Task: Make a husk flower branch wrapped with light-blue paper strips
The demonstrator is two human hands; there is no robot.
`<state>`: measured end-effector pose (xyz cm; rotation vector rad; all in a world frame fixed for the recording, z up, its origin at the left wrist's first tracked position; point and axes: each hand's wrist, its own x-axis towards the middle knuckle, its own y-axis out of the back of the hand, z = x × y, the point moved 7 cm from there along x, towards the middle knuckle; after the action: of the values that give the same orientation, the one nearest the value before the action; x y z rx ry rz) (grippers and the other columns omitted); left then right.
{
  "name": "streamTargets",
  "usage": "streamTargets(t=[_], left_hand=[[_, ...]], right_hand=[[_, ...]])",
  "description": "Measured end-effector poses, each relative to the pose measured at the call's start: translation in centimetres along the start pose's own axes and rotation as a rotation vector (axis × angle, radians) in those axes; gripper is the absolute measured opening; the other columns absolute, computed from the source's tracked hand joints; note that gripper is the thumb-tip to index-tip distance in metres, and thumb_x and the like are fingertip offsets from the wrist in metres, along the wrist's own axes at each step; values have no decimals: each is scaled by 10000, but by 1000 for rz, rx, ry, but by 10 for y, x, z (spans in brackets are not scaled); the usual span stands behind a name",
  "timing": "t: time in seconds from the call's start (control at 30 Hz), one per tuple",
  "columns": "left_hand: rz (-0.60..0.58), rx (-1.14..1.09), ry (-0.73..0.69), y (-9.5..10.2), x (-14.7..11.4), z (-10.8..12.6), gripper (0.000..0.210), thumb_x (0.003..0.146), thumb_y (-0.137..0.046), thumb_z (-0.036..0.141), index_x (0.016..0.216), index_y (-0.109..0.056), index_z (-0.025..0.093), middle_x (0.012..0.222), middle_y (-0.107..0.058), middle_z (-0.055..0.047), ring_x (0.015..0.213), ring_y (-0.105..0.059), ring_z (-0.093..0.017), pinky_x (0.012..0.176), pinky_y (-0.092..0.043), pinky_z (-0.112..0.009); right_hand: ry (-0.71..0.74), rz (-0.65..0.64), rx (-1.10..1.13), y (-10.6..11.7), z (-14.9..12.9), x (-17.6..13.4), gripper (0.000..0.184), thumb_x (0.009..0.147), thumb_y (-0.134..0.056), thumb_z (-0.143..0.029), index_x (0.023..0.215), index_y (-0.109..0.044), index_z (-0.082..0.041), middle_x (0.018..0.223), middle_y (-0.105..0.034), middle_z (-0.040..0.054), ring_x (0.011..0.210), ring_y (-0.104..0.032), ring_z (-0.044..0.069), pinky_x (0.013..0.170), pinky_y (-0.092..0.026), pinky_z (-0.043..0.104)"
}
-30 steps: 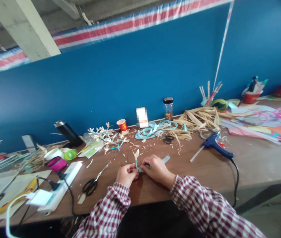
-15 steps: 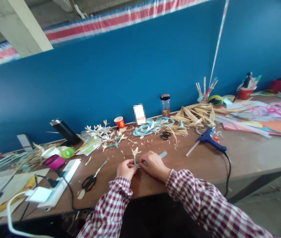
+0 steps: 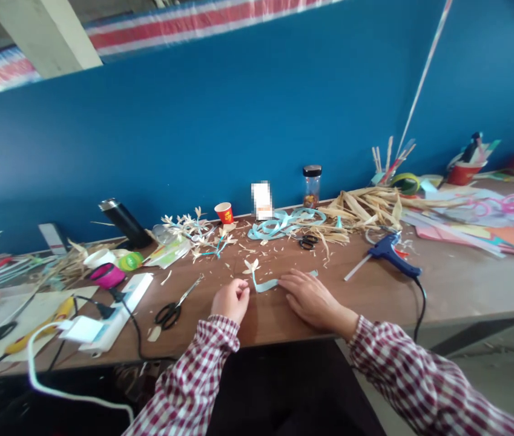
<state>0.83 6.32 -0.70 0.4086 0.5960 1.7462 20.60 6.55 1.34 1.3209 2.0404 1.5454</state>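
A small pale flower (image 3: 252, 266) on a light blue stem is at the left end of a light blue ribbon strip (image 3: 266, 285) on the table. Just left of the stem is my left hand (image 3: 230, 301), its fingers curled in and a slight gap apparent between them and the stem. Whether anything small is inside them is hidden. My right hand (image 3: 311, 298) lies palm down with fingers stretched over the ribbon, whose far end shows beyond the fingers. Black-handled scissors (image 3: 177, 304) lie open to the left of my left hand.
To the right lies a blue glue gun (image 3: 393, 254) with its cord over the table edge. A power strip (image 3: 123, 312) with plugs is at left. Behind are coiled blue ribbon (image 3: 279, 224), dry husks (image 3: 365, 206), a red paper cup (image 3: 224, 213) and a black bottle (image 3: 125, 223).
My hands have moved apart. The left has drawn back slightly from the flower stem, and the right has slid rightward and flattened over the ribbon. The view has shifted a little.
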Motion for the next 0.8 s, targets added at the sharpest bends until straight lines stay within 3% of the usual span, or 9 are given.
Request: streamTargets(t=[0.07,0.1,0.17,0.23,0.53,0.67,0.8], left_hand=[[21,35,-161,3,-9,10,238,753,-629,221,988,-666,229,1072,-644,-80,1072,-552,-249,1001,-347,-360],[7,82,-308,1,-14,19,284,774,-601,215,1053,-652,236,1164,-612,-78,1150,-497,-247,1044,-291,-357],[-57,189,-522,-7,-23,30,304,808,-553,209,1099,-642,222,1213,-597,-87,1198,-454,-248,1069,-248,-368],[-100,281,-603,-15,-26,29,283,826,-532,218,1080,-655,200,1180,-621,-108,1197,-455,-269,1065,-248,-405],[-14,418,-674,-19,-32,19,323,819,-554,241,1130,-621,185,1208,-603,-111,1168,-489,-280,1013,-357,-447],[131,374,-639,-7,-32,13,276,831,-525,256,1059,-646,158,1137,-632,-121,1054,-574,-252,939,-447,-432],[189,155,-515,8,-23,1,195,817,-536,275,886,-694,184,970,-695,-83,924,-639,-223,866,-500,-396]], right_hand=[[-5,-36,-72,-4,-1,-8,410,862,-435,-201,1264,-516,-224,1323,-514,73,1281,-367,265,1042,-282,473],[-7,-48,-94,-6,-1,-10,420,870,-426,-206,1283,-499,-225,1349,-489,76,1290,-356,267,1044,-277,484],[-11,-55,-120,-10,-1,-12,428,880,-411,-209,1302,-478,-222,1369,-466,81,1296,-350,266,1044,-278,490],[-10,-56,-133,-12,-2,-11,426,882,-405,-212,1302,-478,-222,1372,-464,77,1298,-348,267,1044,-278,494],[-28,10,-126,-11,4,-13,429,863,-438,-217,1289,-484,-215,1342,-496,76,1270,-384,252,1045,-287,476],[-19,151,-48,8,1,-15,336,862,-450,-212,1174,-571,-191,1221,-580,99,1180,-460,248,988,-361,437],[-11,314,201,34,-9,-33,195,891,-429,-201,946,-616,-188,1001,-639,91,973,-553,217,886,-421,376]])
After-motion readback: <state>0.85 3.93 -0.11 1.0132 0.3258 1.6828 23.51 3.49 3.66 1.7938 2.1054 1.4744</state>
